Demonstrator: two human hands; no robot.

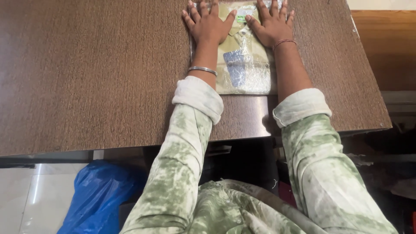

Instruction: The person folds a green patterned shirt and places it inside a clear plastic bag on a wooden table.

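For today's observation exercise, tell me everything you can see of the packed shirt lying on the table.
The packed shirt is a folded khaki-beige garment with a collar, sealed in a clear, glossy plastic bag that crinkles and catches the light. A blue-grey patch shows through near its lower half, and a small green label near the collar. It lies flat on the brown wood-grain table, near the far edge. The left hand and right hand press flat on its upper part, fingers spread.
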